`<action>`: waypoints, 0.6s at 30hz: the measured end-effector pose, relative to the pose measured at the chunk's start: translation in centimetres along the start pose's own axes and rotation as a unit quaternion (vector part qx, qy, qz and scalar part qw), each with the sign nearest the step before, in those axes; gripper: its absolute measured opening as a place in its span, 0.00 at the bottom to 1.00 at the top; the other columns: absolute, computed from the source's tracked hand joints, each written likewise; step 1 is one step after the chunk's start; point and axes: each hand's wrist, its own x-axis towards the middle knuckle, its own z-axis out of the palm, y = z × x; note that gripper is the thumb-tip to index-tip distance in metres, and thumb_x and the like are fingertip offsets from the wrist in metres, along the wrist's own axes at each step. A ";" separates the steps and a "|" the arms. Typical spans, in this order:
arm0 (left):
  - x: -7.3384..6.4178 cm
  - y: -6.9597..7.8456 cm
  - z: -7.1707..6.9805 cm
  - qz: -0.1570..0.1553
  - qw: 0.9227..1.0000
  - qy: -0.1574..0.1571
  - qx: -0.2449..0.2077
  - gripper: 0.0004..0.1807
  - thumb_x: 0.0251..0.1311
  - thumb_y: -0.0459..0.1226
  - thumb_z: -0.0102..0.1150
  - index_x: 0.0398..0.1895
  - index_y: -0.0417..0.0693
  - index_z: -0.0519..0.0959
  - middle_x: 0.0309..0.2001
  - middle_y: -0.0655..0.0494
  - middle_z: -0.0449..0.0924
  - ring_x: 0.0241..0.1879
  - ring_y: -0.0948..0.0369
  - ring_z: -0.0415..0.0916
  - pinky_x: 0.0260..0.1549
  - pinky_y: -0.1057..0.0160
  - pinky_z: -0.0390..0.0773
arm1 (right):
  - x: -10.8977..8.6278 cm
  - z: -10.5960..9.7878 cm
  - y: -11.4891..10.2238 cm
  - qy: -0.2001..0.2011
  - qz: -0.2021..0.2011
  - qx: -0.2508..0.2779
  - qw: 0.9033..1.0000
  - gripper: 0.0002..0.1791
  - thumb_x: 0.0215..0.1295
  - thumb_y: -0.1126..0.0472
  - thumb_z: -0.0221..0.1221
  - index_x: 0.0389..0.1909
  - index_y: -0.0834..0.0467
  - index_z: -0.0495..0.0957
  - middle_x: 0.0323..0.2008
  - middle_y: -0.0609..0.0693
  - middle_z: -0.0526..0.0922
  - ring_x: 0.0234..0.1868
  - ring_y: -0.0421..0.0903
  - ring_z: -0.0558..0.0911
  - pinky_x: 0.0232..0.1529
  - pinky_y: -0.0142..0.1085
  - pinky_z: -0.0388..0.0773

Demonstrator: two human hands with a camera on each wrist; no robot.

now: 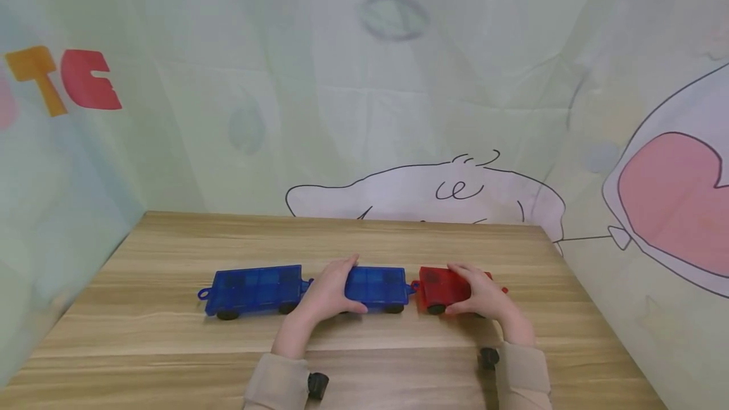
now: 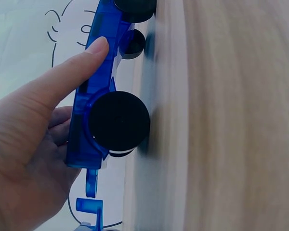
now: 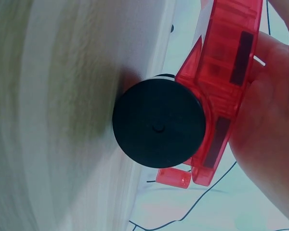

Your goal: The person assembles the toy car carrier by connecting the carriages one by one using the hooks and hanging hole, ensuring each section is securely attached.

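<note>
In the head view, my left hand point(image 1: 327, 293) grips the left end of a translucent blue toy train car point(image 1: 378, 286), thumb on the near side and fingers on the far side. My right hand point(image 1: 483, 297) holds a shorter translucent red toy train car point(image 1: 435, 280) the same way. Both cars stand on black wheels. Their hitches overlap between them in this view. The left wrist view shows my thumb point(image 2: 82, 65) along the blue car's side, above a large black wheel point(image 2: 119, 120). In the right wrist view, the red car's body point(image 3: 221, 72) sits against my palm.
Another blue toy car point(image 1: 256, 290) stands in line to the left, its hitch close to my left hand. All are on a wood-grain table point(image 1: 370, 366). A printed cloth backdrop point(image 1: 342, 81) rises behind and at both sides. Black wrist devices point(image 1: 317, 385) sit by the sleeves.
</note>
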 end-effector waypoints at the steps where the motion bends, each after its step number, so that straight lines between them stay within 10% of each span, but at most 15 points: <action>1: 0.0 0.0 0.0 0.001 1.000 0.000 0.000 0.54 0.41 0.46 0.80 0.72 0.39 0.61 0.69 0.41 0.67 0.70 0.43 0.62 0.66 0.40 0.65 | -0.1 0.0 0.0 0.000 -0.001 0.000 1.000 0.51 0.44 0.51 0.76 0.70 0.62 0.65 0.68 0.66 0.66 0.66 0.67 0.65 0.61 0.64 0.68; 18: 0.0 0.0 0.2 0.004 1.000 -0.016 -0.007 0.56 0.43 0.46 0.79 0.74 0.41 0.59 0.72 0.41 0.61 0.72 0.43 0.57 0.69 0.41 0.61 | -0.1 0.0 0.2 0.007 -0.004 -0.010 1.000 0.51 0.43 0.51 0.76 0.69 0.63 0.65 0.67 0.66 0.66 0.64 0.65 0.66 0.59 0.63 0.70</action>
